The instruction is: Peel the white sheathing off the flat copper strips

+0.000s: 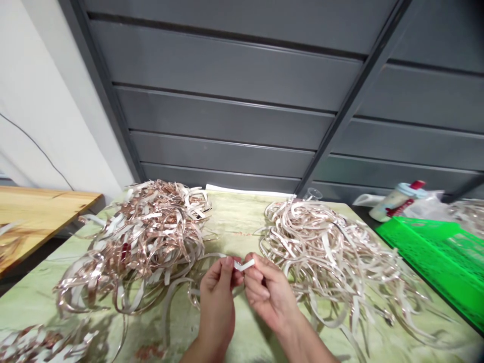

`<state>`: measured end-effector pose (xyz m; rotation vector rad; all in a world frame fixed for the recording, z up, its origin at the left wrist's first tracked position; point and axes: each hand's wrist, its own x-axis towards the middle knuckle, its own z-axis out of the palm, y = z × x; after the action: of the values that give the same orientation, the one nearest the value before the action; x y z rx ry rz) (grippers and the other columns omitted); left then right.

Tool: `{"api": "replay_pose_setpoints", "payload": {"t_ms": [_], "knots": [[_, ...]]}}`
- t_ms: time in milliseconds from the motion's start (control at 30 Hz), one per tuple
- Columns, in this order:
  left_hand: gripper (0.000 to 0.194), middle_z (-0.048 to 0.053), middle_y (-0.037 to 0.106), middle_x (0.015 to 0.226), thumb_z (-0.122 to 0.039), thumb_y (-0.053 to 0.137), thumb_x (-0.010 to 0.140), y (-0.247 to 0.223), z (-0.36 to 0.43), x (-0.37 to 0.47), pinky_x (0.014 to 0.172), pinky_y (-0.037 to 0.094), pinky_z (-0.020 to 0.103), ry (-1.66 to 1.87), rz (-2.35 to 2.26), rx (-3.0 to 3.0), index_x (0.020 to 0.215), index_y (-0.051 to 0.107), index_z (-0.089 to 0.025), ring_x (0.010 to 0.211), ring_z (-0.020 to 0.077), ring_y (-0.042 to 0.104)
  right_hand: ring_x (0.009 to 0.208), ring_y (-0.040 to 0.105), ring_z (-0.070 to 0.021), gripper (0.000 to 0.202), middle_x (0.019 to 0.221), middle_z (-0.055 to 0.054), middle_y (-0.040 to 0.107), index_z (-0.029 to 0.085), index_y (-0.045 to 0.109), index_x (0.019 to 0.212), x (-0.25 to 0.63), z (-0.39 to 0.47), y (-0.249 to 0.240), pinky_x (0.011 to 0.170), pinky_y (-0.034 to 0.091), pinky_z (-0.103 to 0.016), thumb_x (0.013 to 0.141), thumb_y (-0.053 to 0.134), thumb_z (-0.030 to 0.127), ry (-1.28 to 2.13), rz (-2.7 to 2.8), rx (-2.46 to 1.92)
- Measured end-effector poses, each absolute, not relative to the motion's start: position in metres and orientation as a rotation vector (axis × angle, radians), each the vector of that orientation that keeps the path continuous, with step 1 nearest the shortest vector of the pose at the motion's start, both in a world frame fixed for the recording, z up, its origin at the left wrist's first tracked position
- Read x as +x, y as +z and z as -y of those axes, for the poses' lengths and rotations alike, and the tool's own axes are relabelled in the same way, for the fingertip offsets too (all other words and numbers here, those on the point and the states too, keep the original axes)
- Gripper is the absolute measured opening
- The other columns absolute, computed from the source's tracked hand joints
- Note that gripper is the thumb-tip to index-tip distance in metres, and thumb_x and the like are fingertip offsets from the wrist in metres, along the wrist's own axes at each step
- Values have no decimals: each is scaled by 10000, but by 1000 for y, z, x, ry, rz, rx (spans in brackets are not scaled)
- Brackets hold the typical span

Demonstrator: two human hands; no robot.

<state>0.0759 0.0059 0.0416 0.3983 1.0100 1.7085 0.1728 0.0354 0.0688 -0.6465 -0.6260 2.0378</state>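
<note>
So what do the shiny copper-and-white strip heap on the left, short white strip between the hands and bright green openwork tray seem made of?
Strip heap: probably metal foil, given mirror-like glints; matte white faces may be backing.
White strip: paper or plastic film, perhaps; matte-looking, too small to tell.
Green tray: likely smooth plastic, judging by even colour and openwork.
</note>
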Motion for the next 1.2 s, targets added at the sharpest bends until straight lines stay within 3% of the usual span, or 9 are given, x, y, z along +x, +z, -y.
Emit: {"api": "replay_pose_setpoints", "payload": {"t_ms": [167, 267, 333, 533, 667, 833, 967, 1100, 1200], "knots": [[220, -14, 654, 656, -392, 805, 701, 43, -14, 77, 602, 499, 184, 1733, -902, 269, 735, 735, -186, 593, 85, 568, 404, 133, -22, 261, 564, 72, 409, 156, 559, 717, 186, -51, 64, 368, 89, -169, 748, 772, 305, 2035, 616, -661], [233, -2, 678, 686, -401, 783, 728, 41, -22, 73, 642, 519, 197, 1781, -1005, 319, 774, 748, -175, 631, 96, 595, 423, 212, -37, 297, 685, 16, 535, 138, 645, 947, 196, -57, 62, 387, 135, -189, 821, 697, 402, 1790, 751, -777], [264, 12, 697, 717, -419, 775, 732, 40, -28, 71, 665, 532, 220, 1791, -1044, 327, 808, 758, -167, 651, 108, 610, 451, 262, -57, 301, 701, 19, 537, 161, 634, 997, 199, -55, 61, 418, 195, -200, 885, 619, 440, 1562, 904, -862], [271, 48, 731, 788, -414, 735, 777, 41, -31, 78, 732, 535, 263, 1770, -1089, 580, 852, 773, -156, 750, 160, 646, 567, 371, -120, 282, 614, 57, 403, 200, 523, 734, 188, -44, 60, 531, 313, -232, 873, 642, 415, 1003, 1541, -1109], [276, 53, 737, 891, -413, 724, 790, 41, -25, 85, 802, 523, 280, 1741, -1017, 657, 930, 760, -179, 864, 191, 659, 587, 442, -137, 281, 631, 25, 497, 199, 541, 716, 179, -46, 72, 567, 331, -253, 951, 502, 348, 774, 1755, -1184], [354, 33, 663, 638, -468, 708, 784, 39, -20, 85, 654, 515, 255, 1687, -1058, 622, 707, 737, -124, 669, 166, 624, 618, 523, -148, 318, 657, 5, 564, 196, 550, 702, 169, -44, 78, 581, 389, -250, 958, 490, 376, 1039, 1673, -1082], [403, 80, 713, 730, -500, 701, 778, 39, -19, 82, 678, 538, 285, 1654, -1059, 478, 817, 769, -105, 697, 181, 650, 534, 507, -131, 340, 556, 39, 495, 184, 551, 700, 164, -45, 72, 531, 424, -238, 910, 570, 450, 1455, 1220, -927], [394, 97, 739, 800, -488, 772, 703, 46, -18, 82, 611, 550, 244, 1659, -1000, 312, 828, 774, -114, 655, 149, 652, 420, 305, -51, 358, 469, 82, 382, 169, 493, 607, 168, -50, 70, 421, 276, -154, 860, 672, 350, 1592, 918, -809], [344, 99, 750, 840, -430, 825, 657, 52, -18, 83, 570, 560, 216, 1647, -899, 199, 784, 762, -117, 626, 131, 661, 381, 187, -22, 370, 471, 89, 388, 170, 448, 602, 174, -54, 71, 364, 157, -144, 831, 712, 291, 1732, 716, -649]]}}
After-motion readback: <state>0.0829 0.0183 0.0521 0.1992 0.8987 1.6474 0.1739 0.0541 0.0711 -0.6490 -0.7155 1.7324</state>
